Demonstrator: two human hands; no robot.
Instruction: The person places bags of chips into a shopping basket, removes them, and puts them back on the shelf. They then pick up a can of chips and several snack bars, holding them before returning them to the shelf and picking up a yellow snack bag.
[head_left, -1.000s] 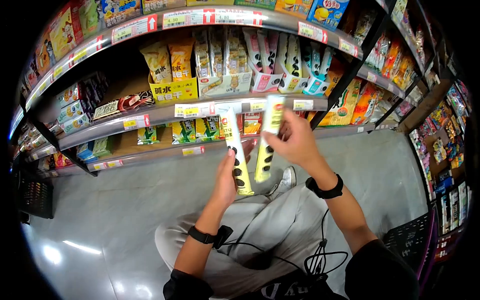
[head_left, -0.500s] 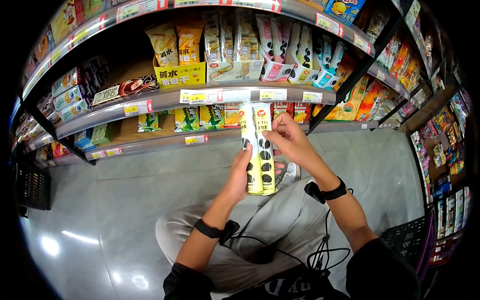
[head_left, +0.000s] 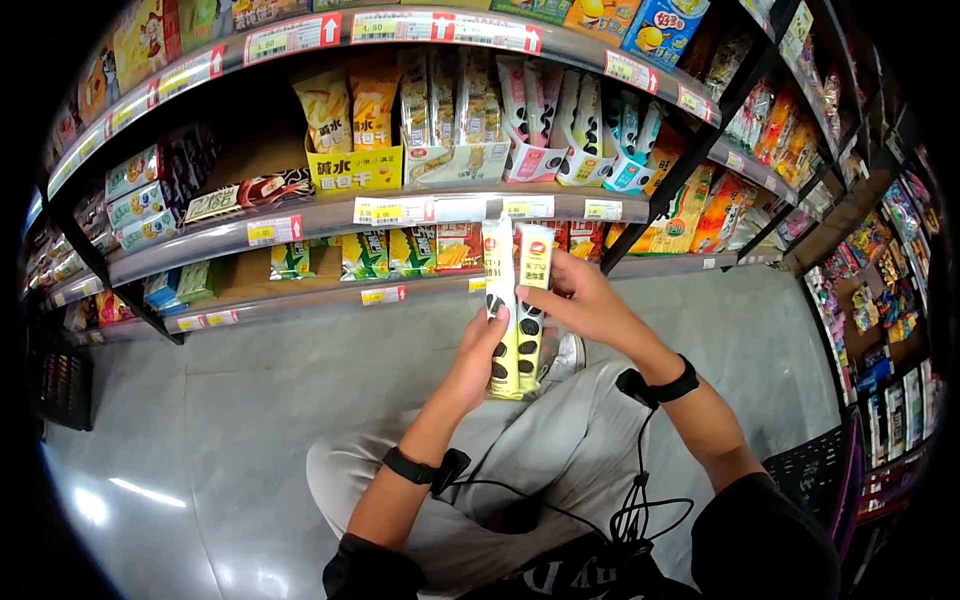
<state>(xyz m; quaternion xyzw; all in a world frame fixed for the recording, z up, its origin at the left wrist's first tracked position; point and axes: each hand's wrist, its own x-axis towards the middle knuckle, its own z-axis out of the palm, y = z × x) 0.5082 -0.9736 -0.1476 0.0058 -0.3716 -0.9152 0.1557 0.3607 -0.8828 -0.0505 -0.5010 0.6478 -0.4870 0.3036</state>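
Two slim packets (head_left: pixel 508 352) at once, gripping low with left fingers (head_left: pixel 495 325), pinching higher with right fingers (head_left: pixel 541 300): squeeze lightly, keep bottoms level tbh.

Passable floor (head_left: pixel 250 380) at eight o'clock beyond my left hand (head_left: pixel 480 358) and at three beyond my right hand (head_left: pixel 575 295), shelf rail (head_left: pixel 330 214) barring twelve, black upright (head_left: pixel 672 195) at two, basket (head_left: pixel 808 478) in my way at four, looped cable (head_left: pixel 640 478) at five, legs (head_left: pixel 430 480) at six
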